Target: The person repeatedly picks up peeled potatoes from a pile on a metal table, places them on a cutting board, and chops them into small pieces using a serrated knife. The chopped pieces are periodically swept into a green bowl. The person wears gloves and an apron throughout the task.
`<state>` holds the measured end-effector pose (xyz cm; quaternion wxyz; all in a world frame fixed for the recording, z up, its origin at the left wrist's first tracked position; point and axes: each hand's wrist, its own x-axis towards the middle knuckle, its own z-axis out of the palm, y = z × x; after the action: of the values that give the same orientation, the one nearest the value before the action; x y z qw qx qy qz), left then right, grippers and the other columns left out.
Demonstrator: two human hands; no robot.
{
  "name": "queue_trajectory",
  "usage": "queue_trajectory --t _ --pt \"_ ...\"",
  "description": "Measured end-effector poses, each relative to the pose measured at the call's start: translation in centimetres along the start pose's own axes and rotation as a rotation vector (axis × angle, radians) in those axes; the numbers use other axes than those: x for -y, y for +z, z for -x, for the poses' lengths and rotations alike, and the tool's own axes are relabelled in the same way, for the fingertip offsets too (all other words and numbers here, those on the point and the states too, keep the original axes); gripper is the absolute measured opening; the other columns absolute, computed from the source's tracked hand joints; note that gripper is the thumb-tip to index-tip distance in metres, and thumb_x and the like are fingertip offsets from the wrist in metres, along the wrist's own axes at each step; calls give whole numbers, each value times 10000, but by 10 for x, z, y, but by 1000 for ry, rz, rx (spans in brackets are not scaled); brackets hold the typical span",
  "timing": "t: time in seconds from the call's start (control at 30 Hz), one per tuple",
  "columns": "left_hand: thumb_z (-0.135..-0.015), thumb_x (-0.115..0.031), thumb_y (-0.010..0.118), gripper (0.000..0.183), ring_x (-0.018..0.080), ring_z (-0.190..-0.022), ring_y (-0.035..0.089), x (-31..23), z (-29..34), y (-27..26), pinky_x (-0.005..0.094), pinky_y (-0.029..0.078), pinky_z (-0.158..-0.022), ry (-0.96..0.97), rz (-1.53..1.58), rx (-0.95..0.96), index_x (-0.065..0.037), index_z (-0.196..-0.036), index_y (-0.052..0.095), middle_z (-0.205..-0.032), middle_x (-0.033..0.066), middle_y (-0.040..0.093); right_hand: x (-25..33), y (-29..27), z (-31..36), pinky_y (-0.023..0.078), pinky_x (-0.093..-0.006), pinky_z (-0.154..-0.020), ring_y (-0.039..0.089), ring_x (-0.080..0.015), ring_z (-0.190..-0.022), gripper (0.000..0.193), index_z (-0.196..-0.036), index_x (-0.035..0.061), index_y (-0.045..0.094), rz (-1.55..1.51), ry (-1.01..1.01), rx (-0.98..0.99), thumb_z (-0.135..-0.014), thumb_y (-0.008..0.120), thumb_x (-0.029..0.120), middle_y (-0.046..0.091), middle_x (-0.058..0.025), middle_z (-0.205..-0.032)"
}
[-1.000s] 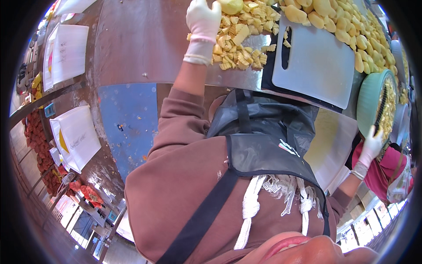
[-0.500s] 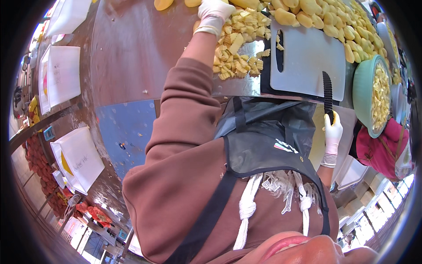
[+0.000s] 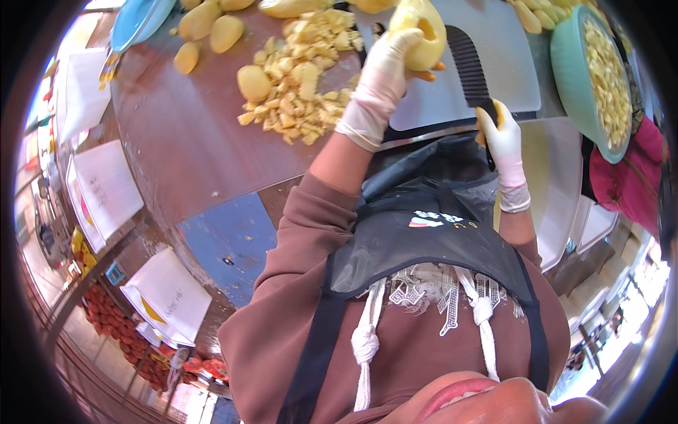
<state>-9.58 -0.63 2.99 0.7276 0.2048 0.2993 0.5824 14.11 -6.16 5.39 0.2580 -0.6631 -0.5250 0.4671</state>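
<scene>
My left hand, in a white glove, grips a large peeled potato with a hollow in its side, over the near-left part of the white cutting board. My right hand, also gloved, is closed round the handle of a black crinkle-cut knife. Its wavy blade points away from me over the board, beside the potato and apart from it. Left of the board, a heap of cut potato chunks lies on the metal table.
Whole peeled potatoes lie at the far side, near a blue basin. A green tub full of cut pieces stands at the right, by magenta cloth. White bins stand left of the table.
My left hand has come back from the far potatoes and now holds one over the board. The knife in my right hand has moved left and farther over the board. The view has shifted.
</scene>
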Motion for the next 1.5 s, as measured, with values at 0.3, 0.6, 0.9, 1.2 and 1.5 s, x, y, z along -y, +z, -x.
queue_trajectory --t 0.3,0.6,0.9,1.2,1.5 --pt "-904 -495 571 543 230 -535 656 70 -28 40 331 536 -548 -186 -1254 -293 42 -944 641 -751 176 678 -15 -18 -39 492 -308 -550 629 -186 -547 327 -1108 -17 591 58 20 -40 -938 599 262 640 -102 -707" --pt "-932 -460 542 498 222 -537 632 52 -21 29 326 499 -568 -154 -1339 -329 21 -862 653 -614 116 643 6 -15 -14 498 -386 -555 657 -327 -654 272 -1099 21 574 547 -401 -233 -930 606 231 656 -153 -732" --pt "-897 -405 553 449 280 -595 664 43 -18 23 344 532 -666 -277 -1141 -329 30 -885 663 -628 143 654 29 18 -14 512 -392 -498 650 -300 -570 233 -999 28 522 793 -369 -206 -928 585 241 653 -118 -703" --pt "-825 -564 633 668 336 -776 683 44 -21 17 393 533 -749 -124 -1139 -320 41 -1104 589 -761 156 676 38 30 -11 516 -411 -479 653 -310 -544 236 -920 47 464 979 -196 -148 -938 563 260 642 -119 -662" --pt "-654 -607 792 1162 424 -1108 576 36 -40 48 419 503 -907 80 -1338 -216 72 -1417 238 -1296 297 453 29 36 -12 524 -433 -526 656 -347 -583 230 -917 22 472 950 -229 -150 -943 548 238 643 -157 -682"
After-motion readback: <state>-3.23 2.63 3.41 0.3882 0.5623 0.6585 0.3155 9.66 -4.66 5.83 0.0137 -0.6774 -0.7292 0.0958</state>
